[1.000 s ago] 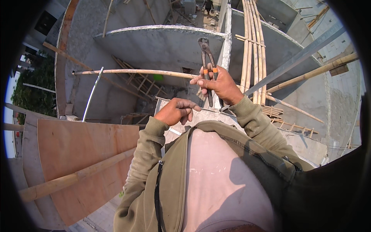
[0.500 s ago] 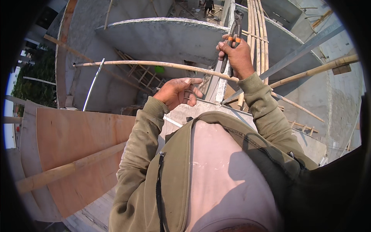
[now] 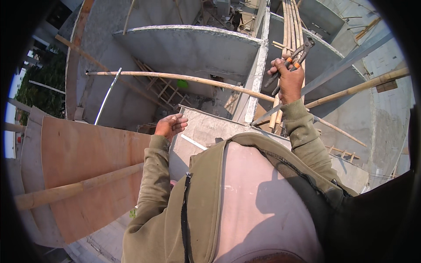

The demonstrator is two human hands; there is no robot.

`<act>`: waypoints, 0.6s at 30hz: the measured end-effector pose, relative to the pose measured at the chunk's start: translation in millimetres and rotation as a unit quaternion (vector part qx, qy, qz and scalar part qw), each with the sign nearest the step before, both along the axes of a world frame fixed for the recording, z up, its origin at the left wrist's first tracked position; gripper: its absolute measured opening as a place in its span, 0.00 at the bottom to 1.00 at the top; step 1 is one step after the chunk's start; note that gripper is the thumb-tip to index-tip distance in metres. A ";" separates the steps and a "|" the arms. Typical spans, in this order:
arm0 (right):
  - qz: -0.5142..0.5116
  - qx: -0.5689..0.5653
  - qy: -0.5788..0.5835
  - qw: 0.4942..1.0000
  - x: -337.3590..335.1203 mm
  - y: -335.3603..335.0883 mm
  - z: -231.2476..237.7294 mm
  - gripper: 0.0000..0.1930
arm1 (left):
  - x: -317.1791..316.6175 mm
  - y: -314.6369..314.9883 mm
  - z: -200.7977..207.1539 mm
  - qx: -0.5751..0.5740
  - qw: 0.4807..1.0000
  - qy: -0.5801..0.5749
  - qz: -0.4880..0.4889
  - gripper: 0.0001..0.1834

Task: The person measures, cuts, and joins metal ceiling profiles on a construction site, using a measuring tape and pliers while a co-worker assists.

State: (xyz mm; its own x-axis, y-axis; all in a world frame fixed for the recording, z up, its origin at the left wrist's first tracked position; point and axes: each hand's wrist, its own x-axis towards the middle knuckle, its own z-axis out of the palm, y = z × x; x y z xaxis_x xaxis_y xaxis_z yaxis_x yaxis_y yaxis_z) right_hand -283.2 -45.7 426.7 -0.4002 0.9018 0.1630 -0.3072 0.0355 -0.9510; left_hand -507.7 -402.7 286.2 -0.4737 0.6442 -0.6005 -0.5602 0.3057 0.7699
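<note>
My right hand [image 3: 291, 81] is raised on the right, wrapped round a pair of dark pliers [image 3: 301, 55] with orange bands on the handles. The jaws point up and to the right, in front of a bundle of bamboo poles [image 3: 287, 24]. My left hand [image 3: 171, 126] is lower and to the left, over the near corner of a rough concrete ledge [image 3: 215, 127]. Its fingers are loosely bent and a little apart, and nothing shows in them. A long bamboo pole [image 3: 188, 76] runs crosswise beyond both hands.
Below lie grey walled rooms with rough wall tops [image 3: 188, 27], a wooden ladder [image 3: 169, 91] and a green object [image 3: 182, 83]. A plywood sheet [image 3: 83, 153] with a round pole [image 3: 87, 186] across it is at left. A metal bar [image 3: 351, 60] slants up at right.
My left hand has drawn back to the left and lower, off the middle. My right hand has shifted right with the pliers, which now tilt more to the right.
</note>
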 end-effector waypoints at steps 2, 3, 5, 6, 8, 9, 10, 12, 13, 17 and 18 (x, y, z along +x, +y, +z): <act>-0.016 -0.002 0.005 1.000 5.3 0.0 -4.7 0.13 | 30.3 9.0 3.3 0.023 0.984 0.000 -0.176 0.29; -0.023 -0.006 0.007 1.000 7.5 -0.9 -7.4 0.13 | 55.3 26.3 19.5 0.060 0.966 0.004 -0.250 0.30; -0.025 -0.011 0.017 1.000 8.9 -6.2 -11.3 0.13 | 91.9 69.8 46.9 0.144 0.954 -0.013 -0.261 0.38; -0.026 -0.016 0.021 0.999 8.9 -11.0 -13.9 0.13 | 106.3 92.2 61.9 0.189 0.955 -0.007 -0.228 0.40; -0.011 -0.023 0.029 0.999 2.1 -25.5 -18.2 0.13 | 112.1 120.1 72.2 0.268 0.955 -0.016 -0.125 0.42; -0.001 -0.025 0.022 0.999 -0.2 -32.0 -20.1 0.14 | 108.8 132.2 70.7 0.303 0.950 -0.037 -0.060 0.42; 0.008 -0.027 0.015 0.999 -0.5 -38.2 -22.6 0.14 | 103.8 140.8 71.5 0.336 0.940 -0.058 0.003 0.43; 0.030 -0.040 0.011 0.999 2.6 -48.3 -21.9 0.14 | 90.4 151.3 77.0 0.350 0.935 -0.050 0.040 0.42; 0.028 -0.042 0.004 0.999 4.8 -52.8 -21.2 0.14 | 84.9 154.8 80.9 0.356 0.932 -0.044 0.057 0.42; 0.031 -0.055 -0.006 0.998 10.1 -57.1 -28.7 0.15 | 80.3 167.1 84.8 0.388 0.908 -0.079 0.136 0.34; 0.034 -0.058 -0.004 0.998 10.8 -58.1 -29.7 0.15 | 79.3 167.8 83.0 0.391 0.903 -0.092 0.150 0.33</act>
State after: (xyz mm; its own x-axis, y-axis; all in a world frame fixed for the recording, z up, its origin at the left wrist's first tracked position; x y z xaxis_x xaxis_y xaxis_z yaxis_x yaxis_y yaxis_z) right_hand -272.4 -103.8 397.0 -0.4617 0.8852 0.0565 -0.2980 -0.0947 -0.9499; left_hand -428.3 -234.9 369.1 -0.6360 0.7649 -0.1024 -0.6675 -0.4786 0.5705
